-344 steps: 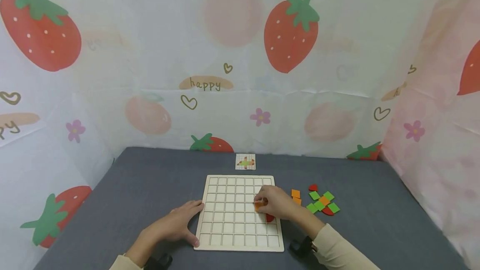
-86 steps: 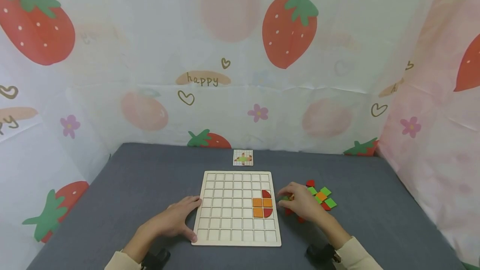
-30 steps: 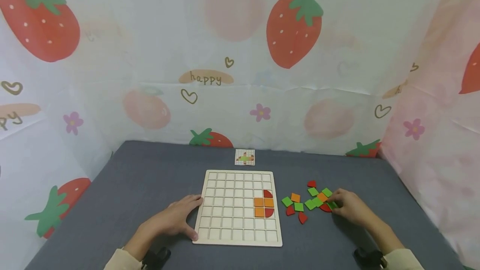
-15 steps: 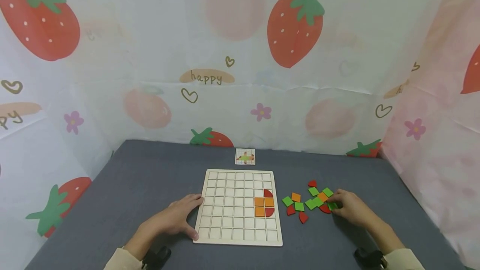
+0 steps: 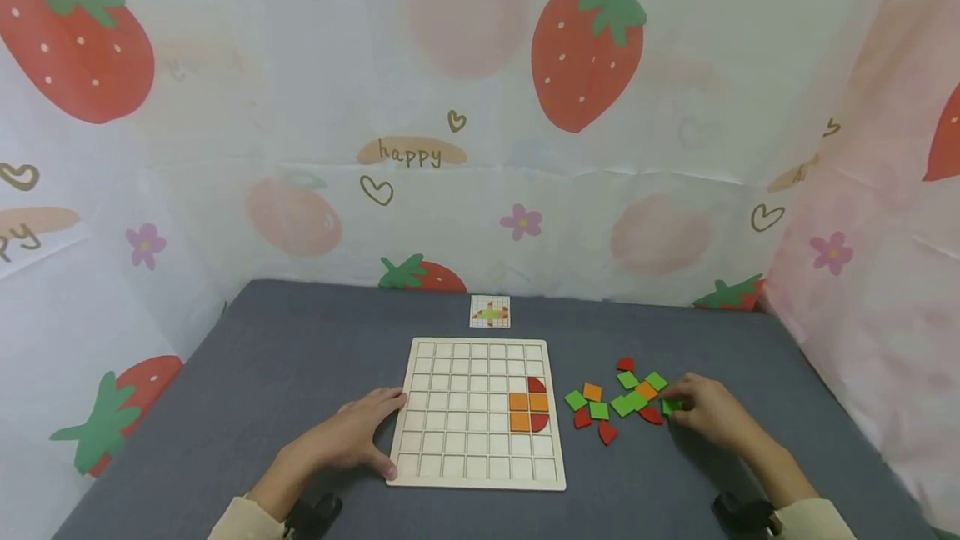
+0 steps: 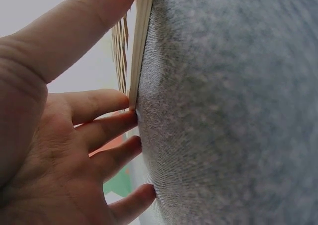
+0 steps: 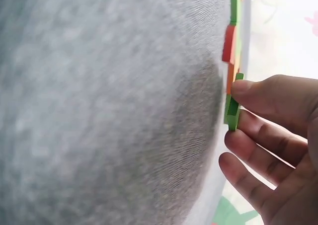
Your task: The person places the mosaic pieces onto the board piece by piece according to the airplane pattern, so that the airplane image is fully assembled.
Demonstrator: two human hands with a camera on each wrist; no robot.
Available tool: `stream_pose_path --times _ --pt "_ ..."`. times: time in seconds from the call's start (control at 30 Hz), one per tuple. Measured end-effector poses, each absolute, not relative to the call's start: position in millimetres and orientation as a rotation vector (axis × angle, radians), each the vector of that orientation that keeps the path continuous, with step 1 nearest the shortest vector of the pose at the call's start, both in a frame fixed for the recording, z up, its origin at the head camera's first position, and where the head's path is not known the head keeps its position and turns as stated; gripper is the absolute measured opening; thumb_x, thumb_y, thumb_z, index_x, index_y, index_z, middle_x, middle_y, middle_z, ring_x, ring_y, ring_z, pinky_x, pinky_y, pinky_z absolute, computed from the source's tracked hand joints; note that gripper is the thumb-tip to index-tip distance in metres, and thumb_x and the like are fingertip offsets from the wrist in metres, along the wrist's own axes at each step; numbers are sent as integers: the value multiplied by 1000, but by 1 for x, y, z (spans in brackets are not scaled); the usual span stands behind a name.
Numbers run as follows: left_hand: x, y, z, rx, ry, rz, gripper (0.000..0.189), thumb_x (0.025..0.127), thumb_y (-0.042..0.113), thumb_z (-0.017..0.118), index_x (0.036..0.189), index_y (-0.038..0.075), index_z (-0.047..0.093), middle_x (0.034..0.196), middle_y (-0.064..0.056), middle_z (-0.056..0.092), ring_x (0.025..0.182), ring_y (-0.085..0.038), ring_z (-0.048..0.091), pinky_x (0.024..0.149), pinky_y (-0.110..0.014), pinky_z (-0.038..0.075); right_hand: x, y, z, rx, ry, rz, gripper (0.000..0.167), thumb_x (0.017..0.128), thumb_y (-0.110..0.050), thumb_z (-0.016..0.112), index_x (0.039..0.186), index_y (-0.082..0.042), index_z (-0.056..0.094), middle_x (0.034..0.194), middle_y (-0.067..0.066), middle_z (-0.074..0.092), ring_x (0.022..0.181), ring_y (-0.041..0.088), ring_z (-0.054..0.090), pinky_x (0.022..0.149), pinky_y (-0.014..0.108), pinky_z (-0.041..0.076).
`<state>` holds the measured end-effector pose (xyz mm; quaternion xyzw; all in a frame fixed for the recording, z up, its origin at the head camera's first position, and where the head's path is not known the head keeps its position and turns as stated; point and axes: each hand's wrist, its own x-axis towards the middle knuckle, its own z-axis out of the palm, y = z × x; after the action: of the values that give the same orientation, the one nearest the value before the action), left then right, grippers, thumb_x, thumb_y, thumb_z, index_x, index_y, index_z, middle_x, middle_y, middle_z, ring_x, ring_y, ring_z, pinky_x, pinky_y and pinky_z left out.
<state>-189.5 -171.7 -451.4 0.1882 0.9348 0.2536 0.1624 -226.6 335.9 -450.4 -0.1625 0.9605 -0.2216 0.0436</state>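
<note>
A wooden grid board lies on the table, with three orange square tiles and two red quarter-round tiles at its right side. My left hand rests at the board's left edge, fingers fairly straight, fingertips on the upper part and thumb on the near corner. At the far right of the loose tiles, my right hand pinches a green square tile between thumb and fingers. In the right wrist view the thumb covers part of this tile, and the lower fingers spread beside it.
Loose green tiles, orange tiles and red tiles lie scattered right of the board. A small pattern card lies behind the board. A printed cloth hangs around the dark table.
Earlier my right hand was at the board with an orange tile, then over the loose tiles; now it is at their right end, pinching a green tile. My left hand stays at the board.
</note>
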Motion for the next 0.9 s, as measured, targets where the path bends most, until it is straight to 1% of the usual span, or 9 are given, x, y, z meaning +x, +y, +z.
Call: stream_pose_path --times 0.13,0.3,0.47,0.63,0.73,0.9 --pt "-190 -172 -451 536 2665 734 100 60 26 90 143 -5 43 151 -23 39 143 -45 29 108 -69 23 -226 333 -447 -529 2952 -719 21 78 -5 76 98 -1 73 95 8 66 84 21 63 69 35 53" --pt "-191 -174 -453 534 2646 735 102 61 30 89 145 -3 41 153 -22 37 144 -43 28 108 -68 24 -224 325 -445 -543 2970 -735 23 79 -8 76 100 -1 73 93 4 65 84 19 62 69 32 52" --pt "-192 -174 -455 541 2635 738 102 61 30 89 145 -3 40 153 -22 36 144 -43 28 107 -68 24 -222 314 -443 -554 2964 -767 24 80 -7 75 104 -1 73 93 3 63 83 17 60 67 29 52" --pt "-191 -174 -455 539 2639 736 102 61 29 89 145 -3 41 153 -22 36 144 -43 28 107 -69 24 -222 303 -441 -587 2981 -784 24 81 -7 75 104 -2 73 96 3 65 82 14 59 67 25 51" --pt "-191 -174 -455 540 2642 738 102 61 29 89 145 -4 41 153 -22 36 144 -44 28 107 -69 24 -223 297 -439 -606 2987 -804 24 80 -6 75 104 -2 73 98 4 66 83 15 59 67 25 51" --pt "-192 -174 -455 540 2649 730 102 60 29 89 144 -4 41 152 -23 37 144 -44 28 107 -69 24 -224 285 -436 -642 2986 -829 24 81 -7 75 104 -2 73 96 2 65 84 16 60 71 28 53"
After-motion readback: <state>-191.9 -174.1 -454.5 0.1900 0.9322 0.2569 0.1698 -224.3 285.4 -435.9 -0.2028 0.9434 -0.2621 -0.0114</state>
